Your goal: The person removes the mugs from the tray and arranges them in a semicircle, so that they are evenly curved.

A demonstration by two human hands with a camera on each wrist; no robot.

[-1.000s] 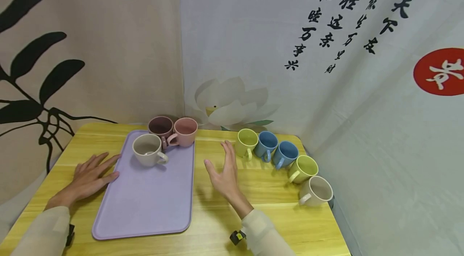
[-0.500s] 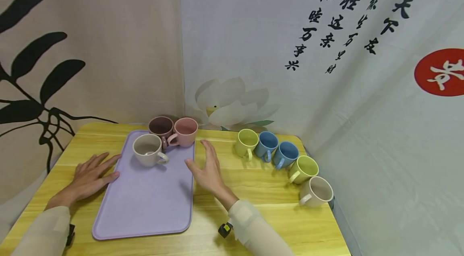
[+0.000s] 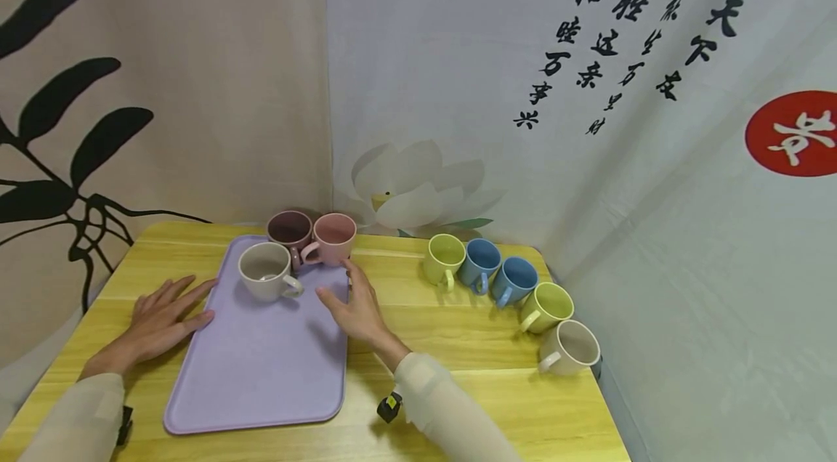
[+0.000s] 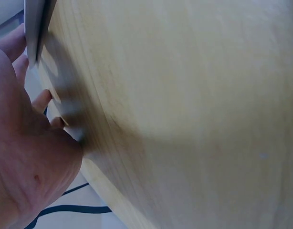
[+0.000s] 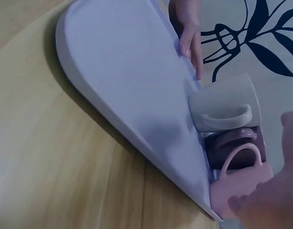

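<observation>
A lilac tray (image 3: 261,367) lies on the table with three mugs at its far end: a white mug (image 3: 261,280), a dark purple mug (image 3: 284,229) behind it, and a pink mug (image 3: 336,248) at the far right corner. My left hand (image 3: 157,320) rests at the tray's left edge, fingers extended, fingertips against the rim. Over the tray's right edge, my right hand (image 3: 356,313) reaches with thumb and fingers spread, just in front of the pink mug. In the right wrist view its fingers overlap the pink mug (image 5: 237,188); contact is unclear.
On the right of the wooden table (image 3: 445,404), several mugs stand in a slanting row: a green mug (image 3: 437,266), two blue mugs, another green mug (image 3: 549,306) and a white mug (image 3: 575,353). A printed cloth backdrop (image 3: 418,84) hangs behind the table.
My right hand has moved left, from beside the near green mug to the tray's right edge by the pink mug. The left hand and all the mugs have stayed in place.
</observation>
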